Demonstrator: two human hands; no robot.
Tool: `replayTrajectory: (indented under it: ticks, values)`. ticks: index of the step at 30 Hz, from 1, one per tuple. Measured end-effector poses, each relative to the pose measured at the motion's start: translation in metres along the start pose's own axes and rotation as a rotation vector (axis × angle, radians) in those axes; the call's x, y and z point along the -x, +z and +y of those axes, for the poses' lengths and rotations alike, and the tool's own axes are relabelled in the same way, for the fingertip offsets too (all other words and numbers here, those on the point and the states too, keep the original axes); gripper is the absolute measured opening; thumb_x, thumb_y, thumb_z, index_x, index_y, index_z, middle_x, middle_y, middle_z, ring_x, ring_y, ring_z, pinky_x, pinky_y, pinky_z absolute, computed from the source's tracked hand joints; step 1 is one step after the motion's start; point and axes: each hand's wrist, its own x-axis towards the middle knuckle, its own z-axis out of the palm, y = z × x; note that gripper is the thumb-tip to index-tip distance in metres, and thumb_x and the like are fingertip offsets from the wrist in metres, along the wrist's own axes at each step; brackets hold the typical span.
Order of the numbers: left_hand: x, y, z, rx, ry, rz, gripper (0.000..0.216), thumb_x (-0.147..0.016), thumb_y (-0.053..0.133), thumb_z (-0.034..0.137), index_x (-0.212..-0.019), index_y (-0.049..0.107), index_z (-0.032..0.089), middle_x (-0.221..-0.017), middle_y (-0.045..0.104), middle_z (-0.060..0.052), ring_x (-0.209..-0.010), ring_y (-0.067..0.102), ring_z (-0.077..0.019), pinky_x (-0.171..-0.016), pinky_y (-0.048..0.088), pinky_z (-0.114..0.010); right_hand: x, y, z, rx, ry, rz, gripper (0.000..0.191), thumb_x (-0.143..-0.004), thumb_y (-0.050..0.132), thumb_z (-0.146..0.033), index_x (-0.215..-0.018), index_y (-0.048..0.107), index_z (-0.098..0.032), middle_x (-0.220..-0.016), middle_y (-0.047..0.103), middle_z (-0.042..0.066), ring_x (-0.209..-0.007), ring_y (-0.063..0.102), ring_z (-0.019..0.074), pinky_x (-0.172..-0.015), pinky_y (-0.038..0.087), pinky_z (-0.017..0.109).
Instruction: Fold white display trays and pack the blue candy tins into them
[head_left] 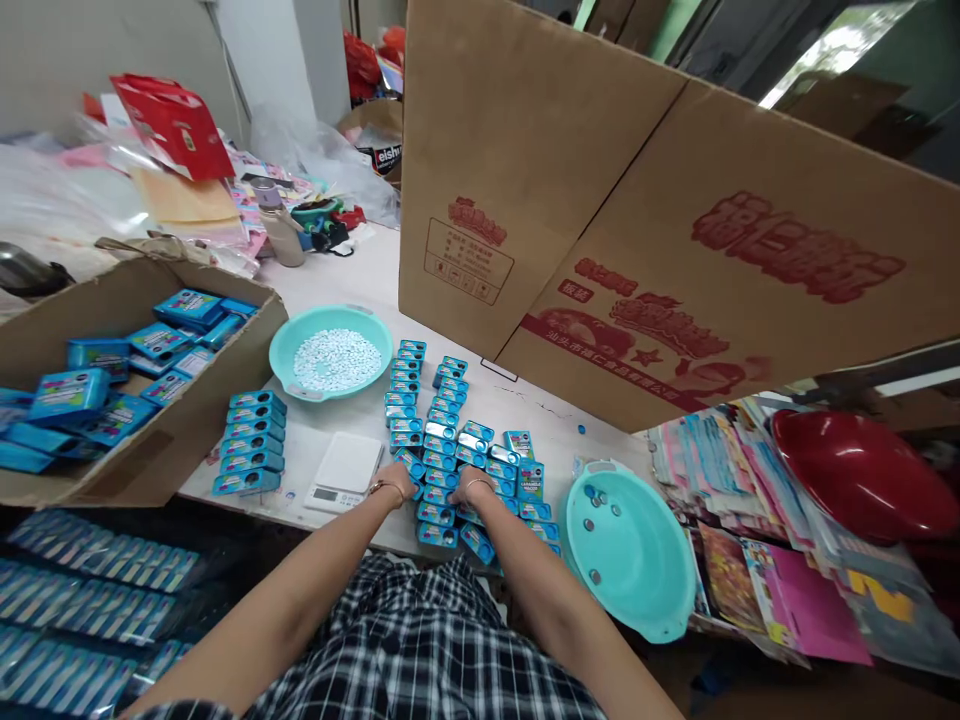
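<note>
Several columns of small blue tins [436, 496] stand close together in front of me, some with round openings showing in their tops. My left hand [400, 482] is at the left column, its fingers closed about a slightly turned blue tin [410, 462]. Just right of the middle column, my right hand [471, 484] has its fingers bent down over the tins, and its fingertips are partly hidden. A white digital scale [346, 466] lies left of my left hand. Beyond it, a turquoise basin [330, 385] holds many small pale pieces.
Another turquoise basin [637, 560], with a few small round caps, stands at right. A row of blue tins [252, 440] sits beside an open carton [150, 485] of more tins. A tall cardboard box [555, 200] walls off the back. Printed packets and a red bowl [862, 475] lie far right.
</note>
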Motion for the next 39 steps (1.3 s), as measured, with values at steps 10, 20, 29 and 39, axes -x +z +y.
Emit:
replayTrajectory:
  ticks: [10, 20, 29, 39]
  values:
    - [0.000, 0.005, -0.003, 0.000, 0.005, -0.004, 0.031, -0.074, 0.067, 0.041, -0.089, 0.069, 0.013, -0.102, 0.071, -0.019, -0.097, 0.067, -0.0329, -0.075, 0.052, -0.038, -0.009, -0.008, -0.004, 0.010, 0.087, -0.129, 0.040, -0.047, 0.089, -0.029, -0.078, 0.066, -0.019, -0.077, 0.073, 0.005, -0.079, 0.070, 0.0252, -0.066, 0.051, 0.030]
    - [0.008, 0.000, -0.003, 0.005, 0.022, -0.018, 0.035, -0.077, 0.065, 0.041, -0.092, 0.070, 0.010, -0.104, 0.071, -0.021, -0.099, 0.067, -0.0334, -0.076, 0.052, -0.036, -0.003, -0.005, 0.000, -0.004, 0.094, -0.143, 0.027, -0.061, 0.081, -0.035, -0.075, 0.065, -0.018, -0.069, 0.069, 0.005, -0.061, 0.066, 0.0195, -0.055, 0.045, 0.026]
    - [0.012, -0.004, -0.002, 0.007, 0.018, -0.018, 0.034, -0.077, 0.064, 0.042, -0.098, 0.067, 0.015, -0.107, 0.071, -0.017, -0.101, 0.067, -0.0315, -0.078, 0.051, -0.035, 0.021, 0.010, 0.003, 0.053, -0.118, 0.084, 0.006, -0.083, 0.063, -0.028, -0.087, 0.062, -0.024, -0.092, 0.070, 0.002, -0.091, 0.066, 0.0197, -0.064, 0.036, 0.024]
    - [0.012, -0.003, -0.002, 0.008, 0.015, -0.011, 0.035, -0.079, 0.061, 0.042, -0.095, 0.068, 0.012, -0.104, 0.071, -0.019, -0.097, 0.067, -0.0303, -0.075, 0.050, -0.033, 0.021, 0.011, -0.001, 0.093, -0.048, 0.085, 0.032, -0.081, 0.068, -0.033, -0.109, 0.055, -0.021, -0.101, 0.071, 0.009, -0.092, 0.068, 0.0258, -0.063, 0.039, 0.028]
